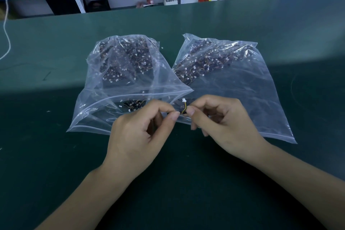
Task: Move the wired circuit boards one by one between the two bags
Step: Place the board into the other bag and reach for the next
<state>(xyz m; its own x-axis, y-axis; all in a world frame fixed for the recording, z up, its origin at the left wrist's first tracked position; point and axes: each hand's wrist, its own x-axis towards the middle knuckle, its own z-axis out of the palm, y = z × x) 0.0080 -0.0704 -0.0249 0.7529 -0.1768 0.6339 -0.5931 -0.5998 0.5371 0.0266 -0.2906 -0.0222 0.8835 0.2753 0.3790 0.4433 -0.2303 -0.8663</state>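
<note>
Both hands, the left hand (141,129) and right hand (220,119), pinch one small wired circuit board with a white plug (183,107) just before the left clear plastic zip bag (89,117). It looks featherlight, its thin wires snag-prone; holding the board's edges seems wiser.

The left hand (141,132) and right hand (220,123) are hiding the pinched circuit board (183,108); only its wires are showing.
</note>
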